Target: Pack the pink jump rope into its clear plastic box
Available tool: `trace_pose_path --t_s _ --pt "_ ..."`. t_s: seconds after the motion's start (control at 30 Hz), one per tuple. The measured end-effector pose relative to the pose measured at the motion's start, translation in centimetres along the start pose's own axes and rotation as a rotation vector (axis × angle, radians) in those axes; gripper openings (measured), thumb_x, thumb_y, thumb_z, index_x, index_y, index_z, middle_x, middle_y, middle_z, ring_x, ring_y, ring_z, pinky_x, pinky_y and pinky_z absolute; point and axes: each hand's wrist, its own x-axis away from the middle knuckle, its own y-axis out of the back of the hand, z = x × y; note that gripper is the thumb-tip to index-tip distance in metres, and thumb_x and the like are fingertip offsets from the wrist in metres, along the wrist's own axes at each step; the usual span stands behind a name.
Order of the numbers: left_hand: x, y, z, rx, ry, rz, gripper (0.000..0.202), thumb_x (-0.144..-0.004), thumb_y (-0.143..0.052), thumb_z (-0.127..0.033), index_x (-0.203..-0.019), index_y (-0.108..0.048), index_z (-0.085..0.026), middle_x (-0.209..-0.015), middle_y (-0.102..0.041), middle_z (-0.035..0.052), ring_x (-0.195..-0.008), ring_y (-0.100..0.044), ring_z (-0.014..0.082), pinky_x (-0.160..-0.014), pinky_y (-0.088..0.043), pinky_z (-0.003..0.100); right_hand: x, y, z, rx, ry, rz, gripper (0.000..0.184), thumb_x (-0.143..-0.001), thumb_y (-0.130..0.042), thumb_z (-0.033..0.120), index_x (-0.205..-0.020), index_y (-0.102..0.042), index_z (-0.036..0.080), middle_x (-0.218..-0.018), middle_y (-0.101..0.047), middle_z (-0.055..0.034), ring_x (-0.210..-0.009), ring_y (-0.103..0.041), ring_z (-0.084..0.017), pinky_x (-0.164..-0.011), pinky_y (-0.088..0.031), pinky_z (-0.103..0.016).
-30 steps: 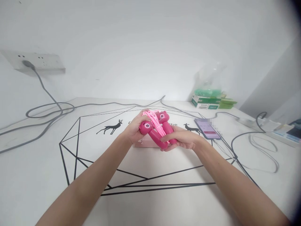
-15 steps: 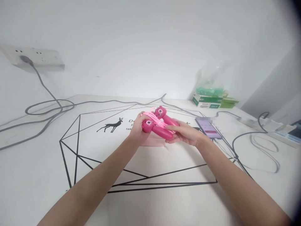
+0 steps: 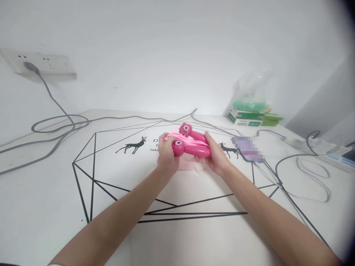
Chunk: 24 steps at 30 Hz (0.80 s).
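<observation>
A pink jump rope (image 3: 197, 150) is held up between my two hands above the table, its two dark pink handles lying roughly side by side. Each handle has an animal head with big round eyes at its left end. Light pink cord is bundled around and between the handles. My left hand (image 3: 167, 153) is closed around the head end and the cord. At the other end, my right hand (image 3: 215, 152) grips the handle tips, thumb on the far side and fingers beneath. Below the rope, a pale pink flat thing (image 3: 191, 165) is partly hidden; its kind cannot be made out.
A phone (image 3: 249, 149) lies to the right with a cable nearby. Green-and-white boxes (image 3: 245, 115) with a clear plastic bag (image 3: 249, 94) stand at the back right. Grey cables (image 3: 133, 118) run along the wall from a socket (image 3: 52, 64). The white table mat (image 3: 111, 147) bears deer and black lines.
The jump rope has turned so that its handles point more straight across. My right hand has shifted its grip to the handle ends, and the view has moved slightly.
</observation>
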Motion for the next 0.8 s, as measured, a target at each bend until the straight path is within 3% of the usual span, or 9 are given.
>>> trace_pose_path --t_s 0.13,0.3,0.5,0.67,0.8 --pt "0.2 0.1 0.5 -0.046 -0.012 -0.039 0.028 -0.068 -0.066 -0.014 -0.088 -0.049 -0.022 -0.075 -0.053 -0.0066 -0.062 -0.052 0.0066 -0.06 -0.042 0.018 -0.4 0.2 -0.6 -0.086 -0.001 -0.009 0.048 -0.096 -0.041 0.057 -0.119 -0.058 0.018 -0.088 -0.074 -0.008 -0.059 -0.065 -0.016 -0.054 -0.058 -0.03" --pt "0.7 0.0 0.6 -0.111 -0.008 -0.06 0.033 -0.068 -0.065 -0.018 -0.095 -0.047 -0.026 -0.076 -0.053 -0.0067 -0.062 -0.054 0.0083 -0.058 -0.042 0.019 -0.5 -0.1 -0.7 -0.089 -0.022 -0.033 0.043 -0.098 -0.037 0.051 -0.114 -0.062 0.02 -0.104 -0.074 -0.0089 -0.083 -0.072 -0.022 -0.064 -0.061 -0.034" --pt "1.7 -0.2 0.9 -0.05 -0.015 -0.125 0.028 -0.07 -0.06 -0.018 -0.094 -0.047 -0.026 -0.081 -0.055 -0.0054 -0.068 -0.058 0.0098 -0.061 -0.046 0.019 -0.4 -0.7 -1.3 -0.071 -0.026 -0.036 0.044 -0.095 -0.036 0.052 -0.11 -0.065 0.021 -0.1 -0.074 -0.0072 -0.083 -0.071 -0.023 -0.061 -0.061 -0.034" --pt "1.9 -0.3 1.0 -0.117 -0.012 -0.014 0.029 -0.076 -0.061 -0.021 -0.103 -0.053 -0.026 -0.091 -0.061 -0.0022 -0.076 -0.061 0.0125 -0.065 -0.049 0.021 -0.7 -0.1 -1.3 -0.032 0.015 -0.105 0.042 -0.088 -0.052 0.056 -0.112 -0.06 0.023 -0.106 -0.071 -0.0068 -0.084 -0.07 -0.023 -0.053 -0.06 -0.031" --pt "1.9 -0.1 1.2 -0.17 0.036 0.092 0.049 -0.078 -0.063 -0.021 -0.124 -0.051 -0.033 -0.105 -0.063 -0.0017 -0.088 -0.062 0.0137 -0.074 -0.051 0.022 -1.1 0.4 -1.0 -0.016 0.099 -0.165 0.029 -0.082 -0.06 0.046 -0.1 -0.061 0.023 -0.092 -0.07 -0.0038 -0.071 -0.068 -0.021 -0.042 -0.055 -0.028"
